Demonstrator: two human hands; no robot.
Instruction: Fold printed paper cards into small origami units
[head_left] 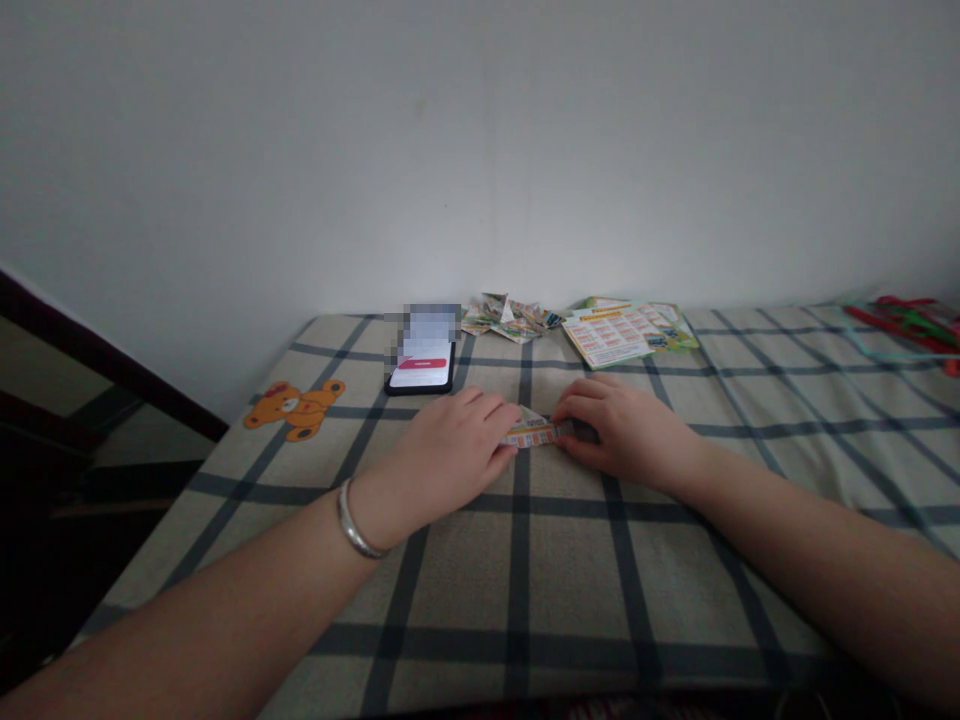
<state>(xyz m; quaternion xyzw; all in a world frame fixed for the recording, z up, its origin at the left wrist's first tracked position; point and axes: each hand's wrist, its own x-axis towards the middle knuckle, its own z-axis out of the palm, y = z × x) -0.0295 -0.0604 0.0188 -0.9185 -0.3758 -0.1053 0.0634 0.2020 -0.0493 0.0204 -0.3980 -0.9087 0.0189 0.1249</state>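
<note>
Head-camera view over both forearms, looking down at a checked cloth (555, 580). At centre, a small printed paper strip (534, 432), lying flat on the cloth and spanning the gap between the two hands. Left hand (450, 450) palm down, fingers held together and bent, fingertips closed on the strip's left end. Right hand (622, 425) with knuckles raised and fingers curled in, pinching the right end down against the cloth. Held at both ends and low to the surface, probably to keep the thin paper taut and flat rather than curling or sliding on soft fabric. Thumbs mostly hidden under the fingers, so exact thumb contact not discernible. Silver bracelet (352, 520) on the left wrist. Beyond the left hand and apart from it, a phone (422, 362), screen up and lit, within easy view yet clear of the strip. At the far edge, against the wall (480, 150), a loose heap of folded paper pieces (510, 317) in similar print. Just to the right of the heap, a fanned stack of printed sheets (622, 333). Both well apart from the hands, presumably set back to leave the middle of the cloth free. Orange bear print (296, 405) on the cloth at far left. Red and green items (911, 322) at the far right edge, too blurred to identify.
</note>
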